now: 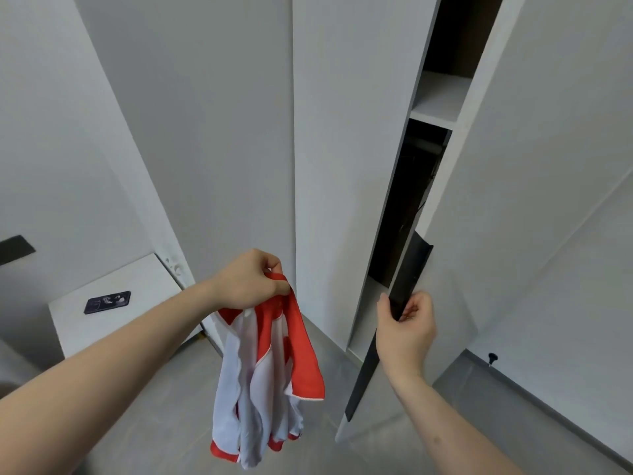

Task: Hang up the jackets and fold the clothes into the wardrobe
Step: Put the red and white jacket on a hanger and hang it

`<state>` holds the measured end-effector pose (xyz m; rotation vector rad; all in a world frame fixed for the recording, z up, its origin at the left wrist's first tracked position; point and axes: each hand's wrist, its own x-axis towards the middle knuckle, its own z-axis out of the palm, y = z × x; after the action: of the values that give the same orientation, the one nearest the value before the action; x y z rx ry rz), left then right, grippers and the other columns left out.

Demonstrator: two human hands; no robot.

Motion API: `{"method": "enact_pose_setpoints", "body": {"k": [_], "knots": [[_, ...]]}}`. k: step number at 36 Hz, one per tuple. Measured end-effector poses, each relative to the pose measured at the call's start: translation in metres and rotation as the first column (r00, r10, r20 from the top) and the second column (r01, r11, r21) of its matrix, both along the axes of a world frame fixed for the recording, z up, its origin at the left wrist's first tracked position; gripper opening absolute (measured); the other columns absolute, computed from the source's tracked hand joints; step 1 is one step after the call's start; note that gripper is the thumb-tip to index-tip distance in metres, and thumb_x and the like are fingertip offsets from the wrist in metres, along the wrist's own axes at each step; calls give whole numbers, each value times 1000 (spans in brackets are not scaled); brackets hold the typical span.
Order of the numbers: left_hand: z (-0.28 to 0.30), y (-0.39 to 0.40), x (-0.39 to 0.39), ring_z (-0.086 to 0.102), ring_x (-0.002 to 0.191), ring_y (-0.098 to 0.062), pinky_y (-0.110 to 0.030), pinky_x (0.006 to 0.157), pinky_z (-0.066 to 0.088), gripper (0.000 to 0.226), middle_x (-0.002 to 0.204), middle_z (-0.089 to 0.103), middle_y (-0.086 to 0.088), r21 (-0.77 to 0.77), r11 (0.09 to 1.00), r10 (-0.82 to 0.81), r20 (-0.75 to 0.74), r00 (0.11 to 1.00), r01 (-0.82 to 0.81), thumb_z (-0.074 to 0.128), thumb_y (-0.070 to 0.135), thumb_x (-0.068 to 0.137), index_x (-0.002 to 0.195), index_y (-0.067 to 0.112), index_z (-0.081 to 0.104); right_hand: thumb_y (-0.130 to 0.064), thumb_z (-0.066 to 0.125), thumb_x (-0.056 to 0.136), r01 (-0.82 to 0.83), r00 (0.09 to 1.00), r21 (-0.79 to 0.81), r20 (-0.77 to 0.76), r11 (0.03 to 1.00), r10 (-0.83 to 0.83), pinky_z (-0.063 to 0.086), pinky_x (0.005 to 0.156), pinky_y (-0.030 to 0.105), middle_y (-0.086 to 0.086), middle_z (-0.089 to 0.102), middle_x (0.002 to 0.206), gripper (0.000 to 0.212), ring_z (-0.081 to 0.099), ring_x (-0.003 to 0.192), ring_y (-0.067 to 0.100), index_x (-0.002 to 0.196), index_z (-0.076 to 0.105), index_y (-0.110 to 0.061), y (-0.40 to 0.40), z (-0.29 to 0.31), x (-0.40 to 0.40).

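Right hand (406,332) round door handle (407,279)

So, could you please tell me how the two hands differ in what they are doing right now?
The left hand pinches the red collar of a red and white shirt, which hangs loose below it; the right hand grips the black handle on the edge of the wardrobe door, which stands partly open. The left hand is raised higher than the right. Both are bare and curled round something.

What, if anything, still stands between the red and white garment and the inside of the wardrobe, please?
The wardrobe door does: it is only ajar, leaving a narrow gap onto the white shelf. The right hand grips its black handle, while the left hand holds the red and white garment left of the gap.
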<state>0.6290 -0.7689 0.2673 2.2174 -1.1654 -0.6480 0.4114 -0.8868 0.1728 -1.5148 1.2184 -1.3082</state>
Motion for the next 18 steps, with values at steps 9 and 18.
{"method": "enact_pose_setpoints", "body": {"k": [9,18], "knots": [[-3,36,-57,55,51,-5,-18,54,47,21,56,62,4,-25,999,36,-10,999,-36,76,18,80,66,10,62,-12,72,80,-3,1000,53,7,999,3,43,56,42,16,51,70,29,46,63,34,76,44,-8,25,0,-60],[-18,86,-117,53,52,-7,-19,54,46,23,62,63,0,-18,993,117,-10,993,-118,76,23,81,76,3,65,-19,75,87,44,994,336,-109,941,-8,51,75,38,-2,49,100,26,59,91,26,102,55,-11,66,-56,-131]]}}
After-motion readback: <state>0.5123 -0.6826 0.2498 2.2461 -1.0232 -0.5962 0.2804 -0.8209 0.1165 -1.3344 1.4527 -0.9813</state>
